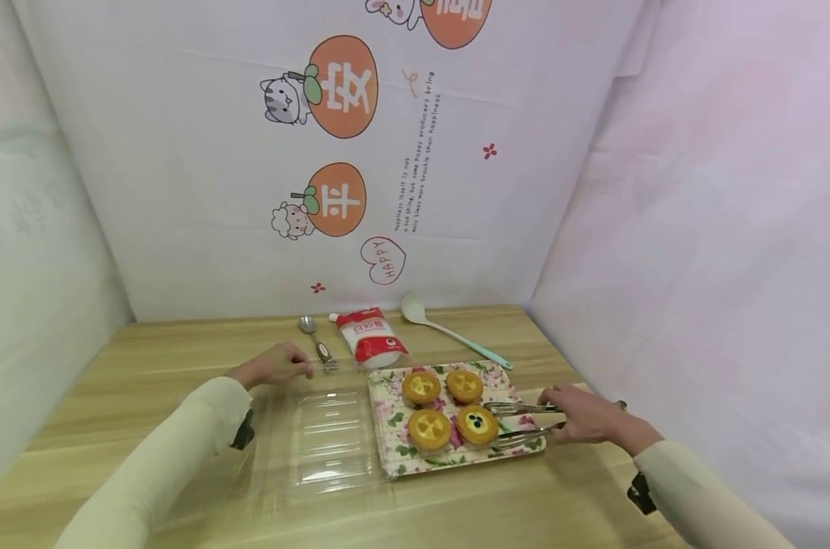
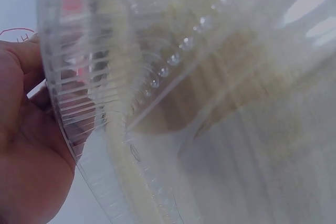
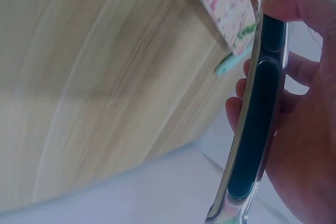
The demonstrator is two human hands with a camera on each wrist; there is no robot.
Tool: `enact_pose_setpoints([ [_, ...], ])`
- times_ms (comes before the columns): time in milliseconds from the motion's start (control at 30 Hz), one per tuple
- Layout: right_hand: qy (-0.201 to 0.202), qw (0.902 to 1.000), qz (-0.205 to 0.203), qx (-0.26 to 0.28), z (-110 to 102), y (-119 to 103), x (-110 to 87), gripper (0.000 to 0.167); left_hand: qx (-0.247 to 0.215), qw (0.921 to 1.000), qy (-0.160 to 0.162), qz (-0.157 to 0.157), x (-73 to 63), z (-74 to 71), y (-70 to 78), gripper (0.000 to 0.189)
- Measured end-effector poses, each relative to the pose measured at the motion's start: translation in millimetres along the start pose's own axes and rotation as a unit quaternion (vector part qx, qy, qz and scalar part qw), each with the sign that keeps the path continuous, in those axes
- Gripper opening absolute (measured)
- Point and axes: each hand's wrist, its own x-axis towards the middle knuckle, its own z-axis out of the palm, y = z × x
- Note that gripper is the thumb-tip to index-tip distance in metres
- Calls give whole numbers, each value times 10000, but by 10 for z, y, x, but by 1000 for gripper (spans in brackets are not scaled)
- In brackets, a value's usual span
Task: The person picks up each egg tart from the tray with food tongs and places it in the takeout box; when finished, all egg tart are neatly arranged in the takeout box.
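Note:
My left hand (image 1: 277,364) grips the rim of a clear plastic container (image 2: 173,124) at its far left corner; in the head view the ribbed container (image 1: 335,438) lies left of the tray. With my right hand (image 1: 582,414) I hold metal tongs (image 1: 534,435), whose dark handle inlay (image 3: 257,124) shows in the right wrist view. The spread tong tips stand at the right side of an egg tart with dark berries (image 1: 477,424); contact is hard to tell. Three other tarts, among them the near-left tart (image 1: 429,430), sit on the floral tray (image 1: 415,465).
Behind the tray lie a red and white sugar bag (image 1: 371,335) and a ladle (image 1: 449,333) with a pale green handle. A small metal spoon (image 1: 315,339) rests left of the bag. Fabric walls (image 1: 696,229) enclose the wooden table (image 1: 202,343) at the back and sides.

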Motion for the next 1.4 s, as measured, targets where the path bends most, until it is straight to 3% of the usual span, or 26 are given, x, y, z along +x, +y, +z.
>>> enact_pose_setpoints([
  [300, 44, 9997, -141, 187, 171, -111, 180, 37, -62, 9996, 34, -268, -83, -7, -59, 20],
  [467, 218, 9991, -131, 344, 182, -126, 174, 35, 85, 9998, 99, -119, -113, -13, -87, 20],
  [600, 397, 9976, -44, 567, 50, -238, 228, 37, 109, 9999, 117, -61, -138, -29, -70, 20],
  [700, 489, 9969, -139, 604, -133, -474, 416, 39, 120, 9997, 195, -87, -159, -39, -46, 20],
  [833, 415, 9966, -527, 478, -303, -978, 816, 44, 192, 9989, 405, 93, -149, -25, -31, 20],
  [1067, 24, 9874, -1584, 11, -161, -1864, 1452, 46, 279, 9968, 735, 149, -103, 23, -80, 20],
  [1267, -16, 9790, -1881, -788, -6, -2118, 1649, 40, 489, 9943, 880, 359, -48, 60, -61, 19],
  [1400, -119, 9767, -1977, -827, 66, -2151, 1683, 42, 444, 9948, 883, 251, -56, 57, 2, 19],
])
